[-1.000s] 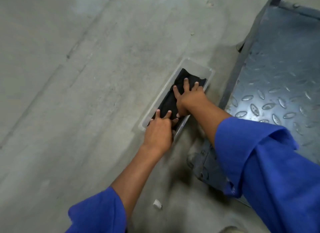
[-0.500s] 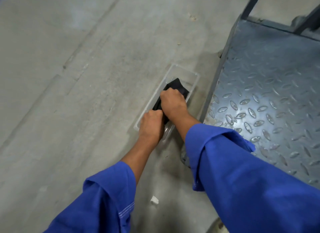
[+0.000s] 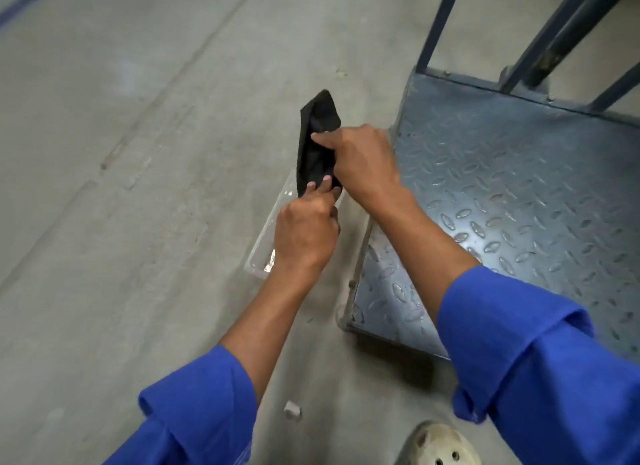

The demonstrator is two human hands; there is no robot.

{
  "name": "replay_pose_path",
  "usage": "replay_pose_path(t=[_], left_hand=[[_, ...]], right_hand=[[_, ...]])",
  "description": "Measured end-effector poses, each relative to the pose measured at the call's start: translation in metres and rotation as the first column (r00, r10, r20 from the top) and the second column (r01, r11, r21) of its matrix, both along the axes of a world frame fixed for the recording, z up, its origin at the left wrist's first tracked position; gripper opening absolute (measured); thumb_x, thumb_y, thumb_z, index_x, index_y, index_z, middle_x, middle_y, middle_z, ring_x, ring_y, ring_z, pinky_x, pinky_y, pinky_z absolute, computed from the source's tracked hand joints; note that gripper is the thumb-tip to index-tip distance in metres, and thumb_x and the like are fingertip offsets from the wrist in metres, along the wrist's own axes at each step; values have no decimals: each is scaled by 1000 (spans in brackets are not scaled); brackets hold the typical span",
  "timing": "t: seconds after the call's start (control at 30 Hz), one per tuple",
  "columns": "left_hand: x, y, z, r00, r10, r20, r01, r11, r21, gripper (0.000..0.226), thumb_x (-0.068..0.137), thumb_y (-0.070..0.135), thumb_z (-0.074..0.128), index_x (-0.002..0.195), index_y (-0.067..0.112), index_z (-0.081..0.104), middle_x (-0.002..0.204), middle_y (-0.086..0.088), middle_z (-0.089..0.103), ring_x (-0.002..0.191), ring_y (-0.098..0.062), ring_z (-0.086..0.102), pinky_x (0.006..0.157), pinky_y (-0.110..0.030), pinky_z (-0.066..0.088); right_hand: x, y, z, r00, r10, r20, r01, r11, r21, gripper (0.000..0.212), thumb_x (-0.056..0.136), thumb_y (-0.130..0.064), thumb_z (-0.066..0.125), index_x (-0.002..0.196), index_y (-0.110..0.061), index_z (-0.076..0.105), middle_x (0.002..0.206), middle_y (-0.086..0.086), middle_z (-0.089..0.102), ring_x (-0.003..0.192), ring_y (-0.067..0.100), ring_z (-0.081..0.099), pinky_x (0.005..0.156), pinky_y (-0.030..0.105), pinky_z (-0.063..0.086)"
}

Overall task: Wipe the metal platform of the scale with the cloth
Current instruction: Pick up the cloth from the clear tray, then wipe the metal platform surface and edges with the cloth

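Left of the scale platform (image 3: 512,174), a clear plastic tray (image 3: 265,246) lies on the concrete floor (image 3: 121,153), largely hidden by the left hand (image 3: 304,232). That hand pinches the lower end of a black cloth (image 3: 315,142); the right hand (image 3: 360,160) grips its middle. The cloth is off the platform. A pale shoe (image 3: 438,444) is cut off below.

A clear plastic tray (image 3: 262,253) lies on the grey concrete floor (image 3: 121,187) near the middle of view. At six o'clock from it sits a small pale scrap (image 3: 292,411). Toward five o'clock, at the bottom edge, shows a worn pale shoe toe (image 3: 438,444) with small holes
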State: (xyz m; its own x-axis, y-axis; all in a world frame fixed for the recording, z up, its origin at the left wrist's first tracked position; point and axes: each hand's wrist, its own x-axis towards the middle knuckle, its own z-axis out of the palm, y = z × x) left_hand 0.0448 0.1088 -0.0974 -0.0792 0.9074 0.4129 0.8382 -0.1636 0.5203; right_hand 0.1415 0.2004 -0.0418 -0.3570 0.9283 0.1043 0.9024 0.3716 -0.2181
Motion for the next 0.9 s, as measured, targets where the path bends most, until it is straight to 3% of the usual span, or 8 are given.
replay_pose_path(t=[0.13,0.2,0.33,0.4,0.47,0.57,0.77,0.9], left_hand=[[43,9,39,980,-181,-85,179,983,-28,33,82,6,61,104,6,85,102,-22,81,80,-47,78,60,-57,65],[70,3,43,950,-265,-166,265,964,-24,28,81,6,64,100,6,85,102,-19,82,74,-44,78,53,-53,63],[112,-19,29,889,-414,-197,408,910,-73,27,82,5,66,102,8,84,108,-15,82,74,-44,77,53,-49,63],[122,-30,15,864,-458,-209,445,889,-110,24,85,7,69,105,8,83,108,-15,81,89,-43,78,68,-51,66],[126,-39,1,850,-475,-227,463,880,-107,32,93,16,63,118,3,80,123,-17,78,116,-40,74,96,-51,62],[120,-54,-13,867,-468,-172,447,882,-148,54,108,26,37,147,-3,60,158,-24,54,153,-39,46,126,-52,39],[96,-58,-18,913,-379,-153,341,913,-224,65,111,30,26,167,-3,24,177,-21,16,167,-32,9,137,-44,3],[92,-50,-17,926,-350,-141,296,905,-306,72,111,41,27,170,0,15,180,-18,5,168,-28,0,137,-43,0]], right_hand=[[69,-6,33,960,-170,-221,190,979,73,69,78,8,52,132,-29,74,128,6,75,119,31,70,98,38,56],[107,-13,41,932,-287,-220,295,955,6,75,72,14,54,127,-31,76,119,5,79,110,28,73,93,33,57],[167,-34,44,906,-390,-167,388,921,-42,70,75,16,55,121,-31,79,108,10,81,102,30,74,96,39,58],[186,-42,39,916,-371,-149,366,928,-62,67,77,18,54,121,-26,80,121,6,78,114,26,72,103,38,56],[201,-46,31,934,-341,-107,327,936,-128,64,82,17,55,125,-25,78,140,1,69,136,24,60,113,41,50],[208,-48,15,927,-372,-39,359,914,-187,59,95,1,60,145,-29,63,163,0,47,158,28,30,126,56,31],[169,-27,-7,861,-499,-99,477,859,-185,65,108,-30,52,167,-19,26,176,11,15,163,34,6,130,62,10],[164,-13,-33,807,-588,-53,571,801,-179,71,111,-51,35,170,-22,8,177,10,-2,163,33,-7,130,54,-4]])
